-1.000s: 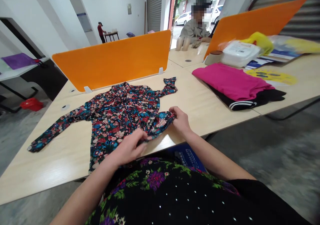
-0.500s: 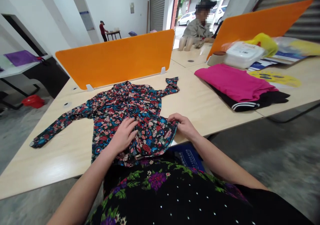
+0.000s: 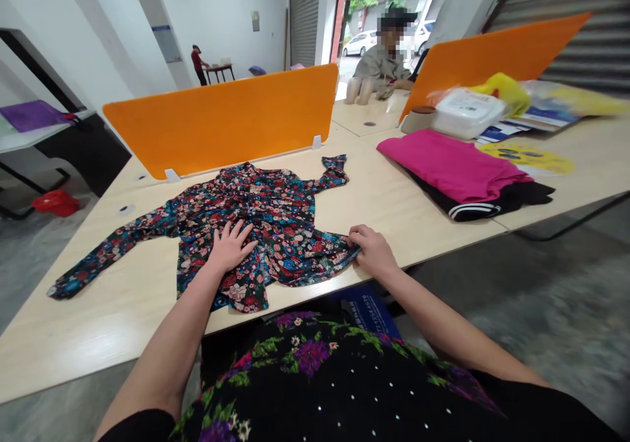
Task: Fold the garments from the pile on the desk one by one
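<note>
A dark floral long-sleeved shirt [image 3: 290, 219] lies spread on the pale wooden table [image 3: 147, 261], collar toward the orange divider. Its left sleeve stretches out toward the table's left side, while the other is bent at the upper right. My left hand [image 3: 230, 245] rests flat on the lower left of the shirt with fingers spread. At the lower right corner, my right hand [image 3: 371, 250] pinches the hem and holds it out to the right. The lower edge of the shirt is rumpled near the table's front edge.
An orange divider [image 3: 221, 120] stands behind the shirt. To the right lie folded pink clothing [image 3: 453, 163] on black clothing [image 3: 477, 209], a white plastic box [image 3: 467, 111] and a tape roll [image 3: 418, 119]. A person [image 3: 384, 61] sits across the table; another [image 3: 197, 65] stands far back.
My left hand has moved left and flattened with fingers spread. My right hand has drawn the hem corner to the right, and the lower front of the shirt has opened apart.
</note>
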